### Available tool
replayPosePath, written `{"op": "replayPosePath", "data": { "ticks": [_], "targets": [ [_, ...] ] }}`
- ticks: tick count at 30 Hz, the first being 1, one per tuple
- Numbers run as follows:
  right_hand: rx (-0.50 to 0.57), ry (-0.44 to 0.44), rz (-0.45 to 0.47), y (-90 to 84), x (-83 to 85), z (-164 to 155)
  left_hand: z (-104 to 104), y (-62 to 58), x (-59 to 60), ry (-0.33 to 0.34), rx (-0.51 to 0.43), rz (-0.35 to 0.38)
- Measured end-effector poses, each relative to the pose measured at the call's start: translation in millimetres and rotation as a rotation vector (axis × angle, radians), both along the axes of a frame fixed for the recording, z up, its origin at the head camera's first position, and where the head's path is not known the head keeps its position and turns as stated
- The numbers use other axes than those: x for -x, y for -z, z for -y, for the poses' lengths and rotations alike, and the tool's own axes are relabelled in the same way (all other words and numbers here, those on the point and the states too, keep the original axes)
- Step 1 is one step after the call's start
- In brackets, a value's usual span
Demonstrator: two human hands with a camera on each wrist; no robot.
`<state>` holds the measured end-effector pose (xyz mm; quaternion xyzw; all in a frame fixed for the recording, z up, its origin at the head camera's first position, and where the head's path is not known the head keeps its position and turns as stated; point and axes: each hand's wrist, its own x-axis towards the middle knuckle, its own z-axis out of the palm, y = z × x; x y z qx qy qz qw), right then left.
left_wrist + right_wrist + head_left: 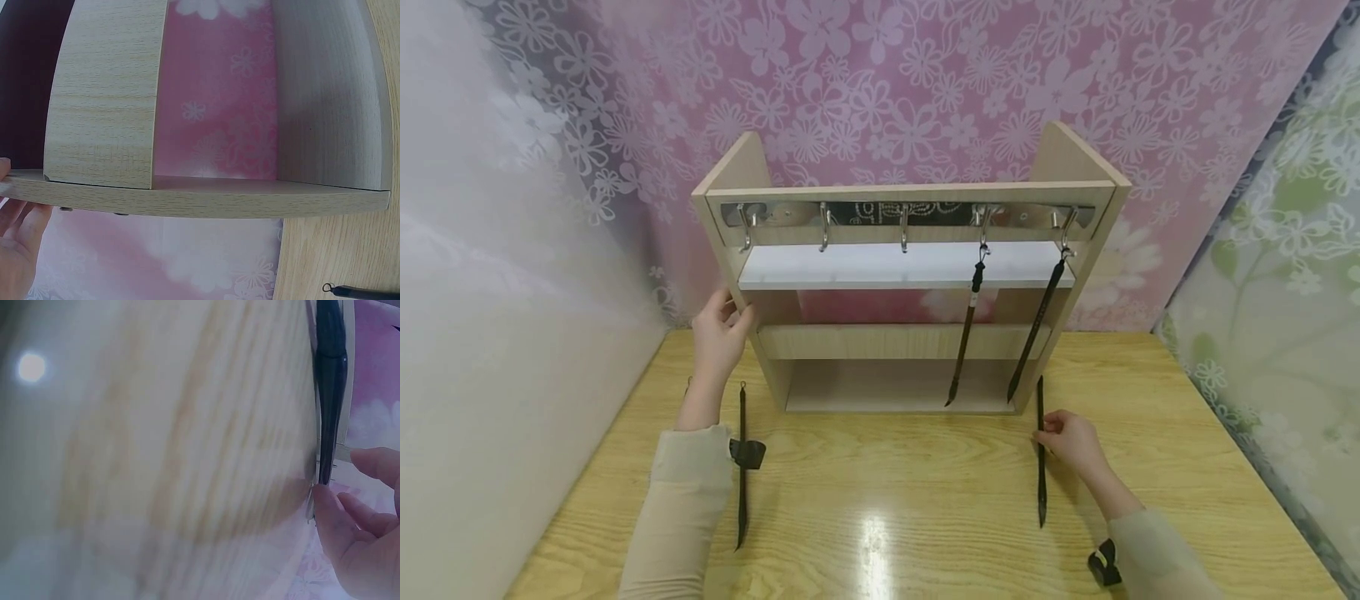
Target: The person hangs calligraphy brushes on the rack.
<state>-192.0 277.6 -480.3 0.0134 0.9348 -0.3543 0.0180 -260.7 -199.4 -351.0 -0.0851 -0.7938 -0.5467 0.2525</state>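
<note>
A wooden rack [895,342] stands on the table, with a metal hook rail [865,212] across its top. Two dark brushes [966,333] [1033,329] hang from the right-hand hooks. My left hand [730,312] grips the rack's left side panel; in the left wrist view the panel [187,197] lies between the thumb and the fingers of that hand [15,250]. My right hand [1047,433] pinches a third brush [1042,483] lying on the table just right of the rack. The right wrist view shows this brush [329,369] above my fingers [356,537].
A fourth brush [742,500] lies on the wooden table [925,500] beside my left forearm; its looped end [362,291] shows in the left wrist view. A white shelf [887,265] spans the rack. Floral curtains close in the back and both sides.
</note>
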Motion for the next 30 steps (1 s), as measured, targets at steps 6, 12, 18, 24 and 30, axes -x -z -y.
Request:
{"op": "replayPosePath", "data": {
  "ticks": [6,12,18,24,30],
  "targets": [
    [-0.030,-0.003,0.028,1.5,2.3,-0.6,-8.0,-13.8,-11.7,0.000,-0.004,0.007],
    [-0.054,-0.019,0.036,3.9,5.1,-0.1,-14.4,-23.8,-21.9,-0.002,0.000,0.005],
    [-0.058,-0.016,0.048,7.4,5.5,1.2,-4.0,-5.9,-6.5,0.002,0.014,-0.008],
    [-0.065,-0.013,0.059,8.3,6.3,0.1,0.5,1.7,0.2,-0.004,0.007,-0.003],
    [-0.056,0.004,0.070,9.5,6.9,0.6,0.3,1.3,0.8,-0.006,0.004,0.000]
  ]
}}
